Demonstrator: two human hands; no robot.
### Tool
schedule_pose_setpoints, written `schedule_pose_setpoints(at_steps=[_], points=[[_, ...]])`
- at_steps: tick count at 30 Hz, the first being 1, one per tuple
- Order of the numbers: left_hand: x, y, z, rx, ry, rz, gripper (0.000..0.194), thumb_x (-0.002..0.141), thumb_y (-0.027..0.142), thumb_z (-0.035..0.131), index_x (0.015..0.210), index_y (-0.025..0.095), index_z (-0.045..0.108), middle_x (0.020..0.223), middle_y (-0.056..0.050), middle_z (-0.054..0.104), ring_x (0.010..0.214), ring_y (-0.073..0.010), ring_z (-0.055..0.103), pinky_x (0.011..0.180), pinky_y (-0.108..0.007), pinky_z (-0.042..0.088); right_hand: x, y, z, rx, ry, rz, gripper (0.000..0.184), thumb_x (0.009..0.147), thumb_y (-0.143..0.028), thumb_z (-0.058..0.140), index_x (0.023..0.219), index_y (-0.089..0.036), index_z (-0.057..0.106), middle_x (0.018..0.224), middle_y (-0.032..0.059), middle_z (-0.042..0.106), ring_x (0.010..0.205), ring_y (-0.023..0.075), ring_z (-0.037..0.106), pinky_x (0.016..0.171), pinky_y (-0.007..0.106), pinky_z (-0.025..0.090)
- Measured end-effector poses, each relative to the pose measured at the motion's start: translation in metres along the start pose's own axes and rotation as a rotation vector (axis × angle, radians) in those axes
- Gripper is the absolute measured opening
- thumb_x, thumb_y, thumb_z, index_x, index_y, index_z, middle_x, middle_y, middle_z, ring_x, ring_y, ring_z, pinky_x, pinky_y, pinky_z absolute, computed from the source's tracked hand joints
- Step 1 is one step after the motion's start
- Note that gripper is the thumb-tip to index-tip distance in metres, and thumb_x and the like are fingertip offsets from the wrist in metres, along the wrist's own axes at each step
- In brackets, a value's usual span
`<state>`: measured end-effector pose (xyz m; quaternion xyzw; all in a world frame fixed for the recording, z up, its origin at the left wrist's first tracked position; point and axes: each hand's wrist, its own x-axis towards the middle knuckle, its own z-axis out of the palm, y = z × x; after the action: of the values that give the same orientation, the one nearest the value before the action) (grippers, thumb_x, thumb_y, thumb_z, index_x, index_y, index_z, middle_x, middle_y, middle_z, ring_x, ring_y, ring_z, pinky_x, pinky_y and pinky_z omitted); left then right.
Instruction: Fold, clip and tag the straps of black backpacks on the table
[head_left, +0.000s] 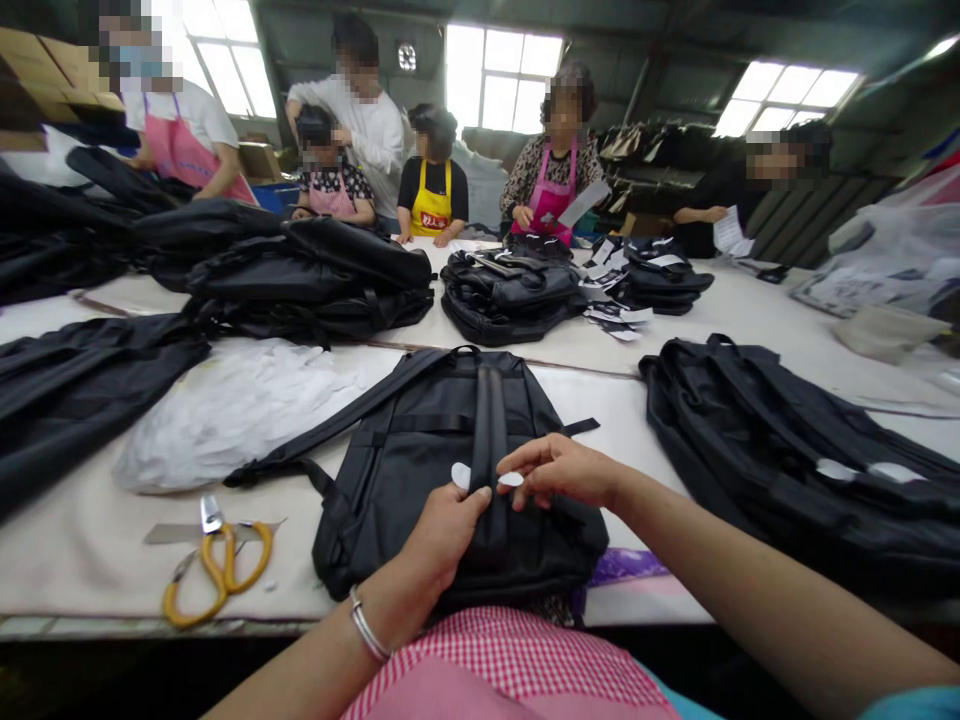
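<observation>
1. Pale and long, the surface carries the black backpack at its near edge, lying flat right in front of me with its twin vertical straps running up the middle.
2. My left hand is pinched on the lower part of those straps, thumb on top; a small white sticker sits just above it.
3. My right hand hovers just beside the straps, fingertips pinching a second white sticker.
4. Risk, as I judge it: the sticker could curl onto my fingertip or land crooked, since the strap is narrow and rounded and the fabric may shift under a light pinch.
5. Yellow-handled scissors lie to the left, near the edge; a careless elbow could knock them off.
6. White plastic wrapping lies beyond them, and another black backpack sprawls at the right.
7. Further out, stacks of black bags and loose paper tags crowd the surface.
8. Several people in aprons stand at the far side, under bright windows in a dim workshop.
</observation>
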<state>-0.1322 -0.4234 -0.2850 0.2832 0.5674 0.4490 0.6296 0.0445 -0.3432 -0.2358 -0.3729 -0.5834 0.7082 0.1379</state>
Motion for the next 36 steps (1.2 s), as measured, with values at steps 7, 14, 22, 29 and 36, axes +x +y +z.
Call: schedule_pose_setpoints(at_steps=[7, 14, 22, 29, 36], points=[[0.001, 0.000, 0.000, 0.183, 0.006, 0.151, 0.021, 0.077, 0.023, 0.064, 0.091, 0.011, 0.073, 0.085, -0.008, 0.074, 0.079, -0.0206, 0.066, 0.071, -0.028, 0.049, 0.023, -0.005, 0.009, -0.653, 0.149, -0.208, 0.019, 0.078, -0.030, 0.063, 0.074, -0.016, 0.074, 0.069, 0.0016, 0.066, 0.063, 0.0130, 0.058, 0.056, 0.024, 0.040], [0.005, -0.004, -0.001, 0.285, 0.004, 0.206, 0.025, 0.079, 0.026, 0.061, 0.094, 0.011, 0.074, 0.087, -0.008, 0.074, 0.081, -0.0229, 0.065, 0.072, -0.030, 0.047, 0.039, -0.010, 0.026, -0.724, 0.201, -0.119, 0.012, 0.073, -0.018, 0.062, 0.078, -0.016, 0.073, 0.065, -0.0007, 0.065, 0.059, 0.0113, 0.056, 0.052, 0.021, 0.037], [0.008, -0.006, -0.002, 0.365, -0.005, 0.238, 0.026, 0.079, 0.028, 0.059, 0.094, 0.011, 0.073, 0.088, -0.008, 0.074, 0.083, -0.0245, 0.065, 0.074, -0.031, 0.046, 0.051, -0.016, 0.026, -0.774, 0.121, -0.020, 0.040, 0.069, -0.012, 0.059, 0.105, -0.020, 0.073, 0.064, -0.0026, 0.061, 0.052, 0.0095, 0.049, 0.048, 0.021, 0.033], [0.010, -0.008, -0.003, 0.370, -0.014, 0.246, 0.027, 0.079, 0.029, 0.060, 0.094, 0.012, 0.074, 0.087, -0.008, 0.073, 0.080, -0.0230, 0.064, 0.071, -0.030, 0.046, 0.052, -0.014, 0.022, -0.693, 0.003, -0.019, 0.030, 0.068, -0.012, 0.057, 0.092, -0.017, 0.074, 0.061, -0.0024, 0.062, 0.053, 0.0100, 0.053, 0.048, 0.019, 0.037], [0.012, -0.011, -0.004, 0.359, -0.032, 0.273, 0.028, 0.081, 0.031, 0.058, 0.096, 0.014, 0.074, 0.087, -0.006, 0.074, 0.081, -0.0222, 0.064, 0.072, -0.030, 0.046, 0.049, -0.003, 0.024, -0.721, 0.030, -0.192, 0.015, 0.073, -0.013, 0.061, 0.084, -0.016, 0.071, 0.071, -0.0012, 0.067, 0.063, 0.0109, 0.058, 0.056, 0.019, 0.040]])
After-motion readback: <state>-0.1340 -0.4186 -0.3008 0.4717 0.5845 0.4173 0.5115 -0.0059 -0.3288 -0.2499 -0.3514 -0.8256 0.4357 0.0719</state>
